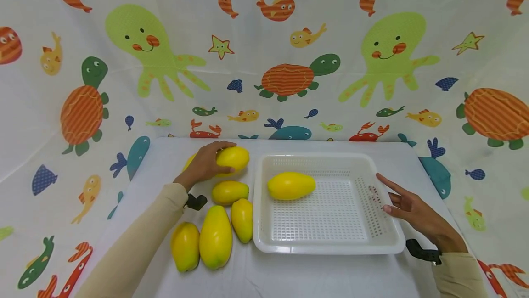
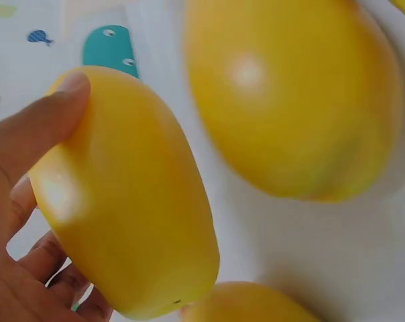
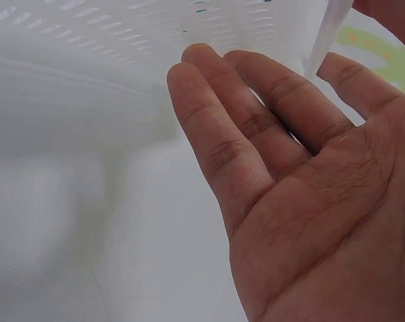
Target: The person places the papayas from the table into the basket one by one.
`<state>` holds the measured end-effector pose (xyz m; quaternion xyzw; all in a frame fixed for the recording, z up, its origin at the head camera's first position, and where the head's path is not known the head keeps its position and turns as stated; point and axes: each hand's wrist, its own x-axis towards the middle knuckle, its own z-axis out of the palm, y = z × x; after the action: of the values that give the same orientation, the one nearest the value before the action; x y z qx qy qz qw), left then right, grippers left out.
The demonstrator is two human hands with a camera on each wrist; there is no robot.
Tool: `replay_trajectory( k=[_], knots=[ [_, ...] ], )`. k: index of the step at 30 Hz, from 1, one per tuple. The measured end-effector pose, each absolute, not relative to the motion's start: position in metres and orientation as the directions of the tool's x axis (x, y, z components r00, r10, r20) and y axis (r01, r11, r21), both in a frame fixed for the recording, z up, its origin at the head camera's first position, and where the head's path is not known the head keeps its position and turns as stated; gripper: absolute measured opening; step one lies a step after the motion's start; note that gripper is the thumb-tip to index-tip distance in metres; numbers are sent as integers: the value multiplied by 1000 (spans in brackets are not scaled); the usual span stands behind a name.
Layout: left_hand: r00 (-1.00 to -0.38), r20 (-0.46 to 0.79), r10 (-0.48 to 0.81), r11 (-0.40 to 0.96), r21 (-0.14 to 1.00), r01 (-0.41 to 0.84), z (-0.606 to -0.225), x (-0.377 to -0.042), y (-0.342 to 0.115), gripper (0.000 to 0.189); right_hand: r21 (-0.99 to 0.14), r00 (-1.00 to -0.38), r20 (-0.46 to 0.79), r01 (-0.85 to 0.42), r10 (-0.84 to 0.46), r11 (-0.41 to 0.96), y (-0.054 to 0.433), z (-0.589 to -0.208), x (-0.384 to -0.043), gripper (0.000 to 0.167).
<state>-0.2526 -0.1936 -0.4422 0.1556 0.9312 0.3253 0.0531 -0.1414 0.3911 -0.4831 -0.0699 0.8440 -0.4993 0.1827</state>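
Observation:
My left hand [image 1: 205, 162] grips a yellow papaya [image 1: 234, 159] at the table's back left. The left wrist view shows the thumb along one side of this papaya [image 2: 129, 201], with the other fingers partly hidden behind it. Right of it stands a white perforated plastic basket [image 1: 330, 248], with one papaya [image 1: 291, 186] lying inside near its left wall. At the basket's right rim, my right hand [image 1: 417, 208] holds on, thumb over the edge. Several fingers [image 3: 219, 134] lie against the outer wall in the right wrist view.
Left of the basket lie more papayas: a small one [image 1: 230, 193], one against the basket wall [image 1: 242, 221], a large one [image 1: 216, 237] and one at the front left [image 1: 184, 246]. Another [image 1: 188, 162] is partly behind my left hand. A sea-animal-print cloth [image 1: 248, 45] hangs behind the white table.

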Motion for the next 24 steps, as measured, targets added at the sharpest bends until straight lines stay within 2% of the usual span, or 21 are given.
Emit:
replay_trajectory(
  k=[12, 24],
  knots=[
    [-922, 98, 374, 683, 643, 346, -406, -229, -164, 76, -870, -923, -218, 37, -316, 491, 392, -481, -140, 85],
    [-854, 91, 513, 607, 665, 435, -384, -203, -121, 75, -886, -921, -236, 73, -311, 457, 392, -484, -141, 84]
  ],
)
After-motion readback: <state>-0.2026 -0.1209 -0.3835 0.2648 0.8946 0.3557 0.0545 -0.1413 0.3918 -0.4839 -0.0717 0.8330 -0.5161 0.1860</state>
